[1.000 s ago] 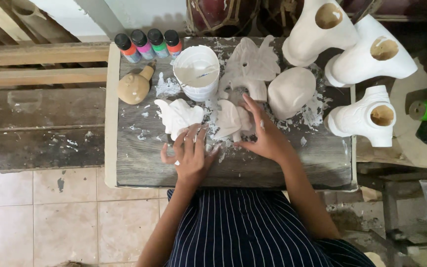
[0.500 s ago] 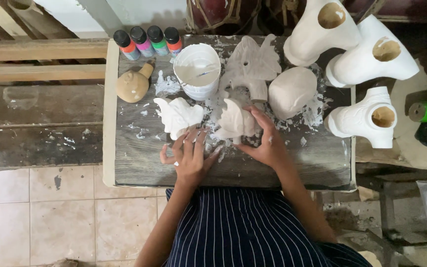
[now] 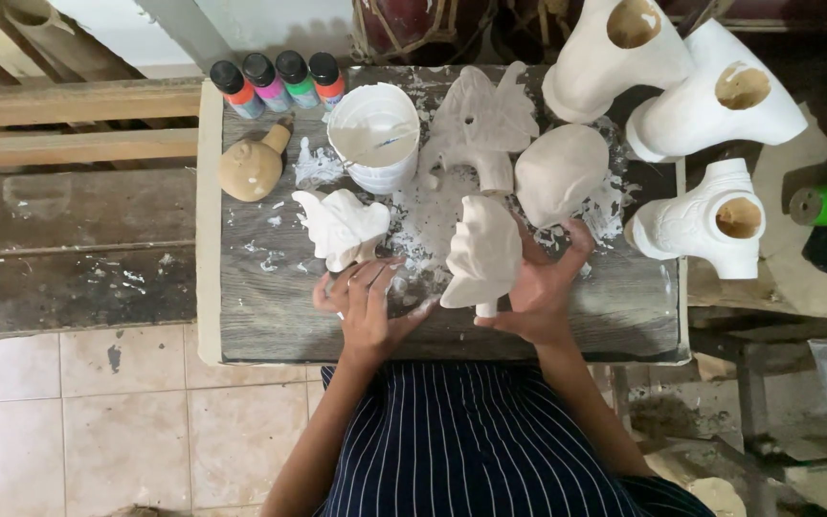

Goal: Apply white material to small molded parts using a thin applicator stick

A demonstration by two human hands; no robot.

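White plaster leaf piece (image 3: 483, 251) was held in the right hand (image 3: 538, 287), fingers curled round its back, stem end low over the surface (image 3: 260, 325). Left hand (image 3: 368, 304) lay mostly flat, fingers spread, holding nothing clearly, tips touching the base of another white piece (image 3: 342, 227). Risks, by judgement: the leaf looked thin and could chip if knocked against the egg-shaped piece (image 3: 559, 172) just beside it; the paint bucket (image 3: 373, 137) stood near and could tip. Leaf piece sat right of the left hand, near but apart.
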